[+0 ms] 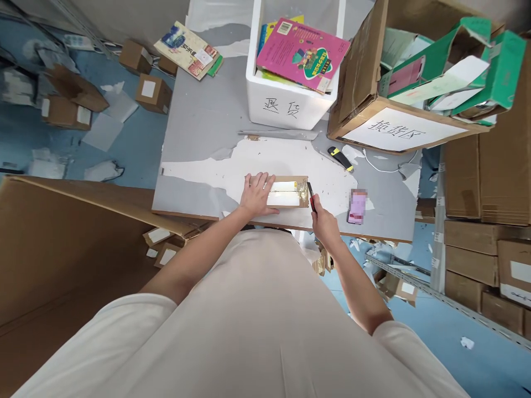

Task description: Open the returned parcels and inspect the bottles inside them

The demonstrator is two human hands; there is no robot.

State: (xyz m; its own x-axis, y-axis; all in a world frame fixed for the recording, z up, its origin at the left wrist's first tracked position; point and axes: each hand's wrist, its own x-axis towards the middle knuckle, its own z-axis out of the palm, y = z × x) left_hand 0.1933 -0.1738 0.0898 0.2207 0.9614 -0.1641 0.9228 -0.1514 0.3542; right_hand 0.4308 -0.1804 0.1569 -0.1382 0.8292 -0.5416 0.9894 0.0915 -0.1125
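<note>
A small brown cardboard box [304, 192] lies on the table close to my body, with white labels and clear tape on top. My left hand [257, 194] holds it across its left part, fingers reaching to the far edge and thumb along the near edge. In my right hand [324, 224] is a red and black utility knife [312, 200], gripped with its tip pointing away from me. The knife is right beside the taped right end of the box; whether its tip touches the cardboard I cannot tell.
Further back stand a white foam bin [286, 110] of books and a carton [357, 94] holding green packaging. A yellow-black cutter [340, 159] and a phone [357, 207] lie at right, books [186, 51] at back left. A big open carton [83, 232] borders the left; shelving [438, 232] stands right.
</note>
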